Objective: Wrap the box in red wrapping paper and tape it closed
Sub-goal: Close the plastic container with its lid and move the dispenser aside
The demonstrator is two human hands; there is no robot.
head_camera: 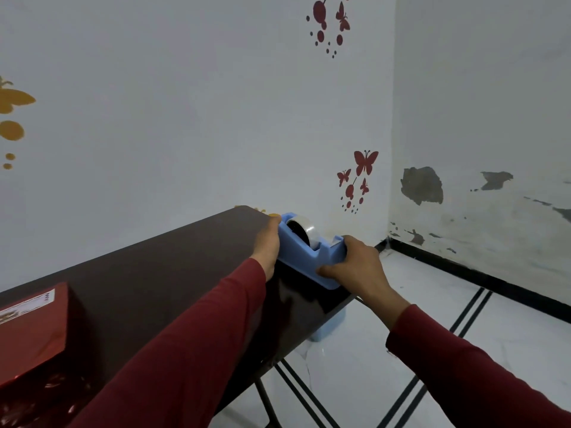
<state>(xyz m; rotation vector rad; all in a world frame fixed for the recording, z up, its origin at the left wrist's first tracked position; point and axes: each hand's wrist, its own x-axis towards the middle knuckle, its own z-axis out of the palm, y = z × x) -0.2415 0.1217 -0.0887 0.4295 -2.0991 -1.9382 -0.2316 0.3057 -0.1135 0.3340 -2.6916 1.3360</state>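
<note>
Both hands grip the blue tape dispenser (pixel 312 253): left hand (pixel 268 244) at its rear, right hand (pixel 355 267) at its cutter end; the box (pixel 34 329) lies well apart.

The tape dispenser (pixel 310 254) is showing pale blue, its roll of tape (pixel 301 231) glinting clear over a black core; the tabletop (pixel 160 273) is lying dark brown and glossy; the box (pixel 32 329) is gleaming in shiny red wrapping paper, a white label (pixel 26 305) with small red and blue marks sitting on its top; both sleeves (pixel 191 344) are showing deep red; the wall (pixel 185 103) is standing pale grey-white, carrying red butterfly and dot decals (pixel 358 177) and mustard-yellow ones (pixel 12 115) at the left; grey patches (pixel 421 185) are breaking the right wall's paint; the floor (pixel 432 304) is shining white with black stripes.
</note>
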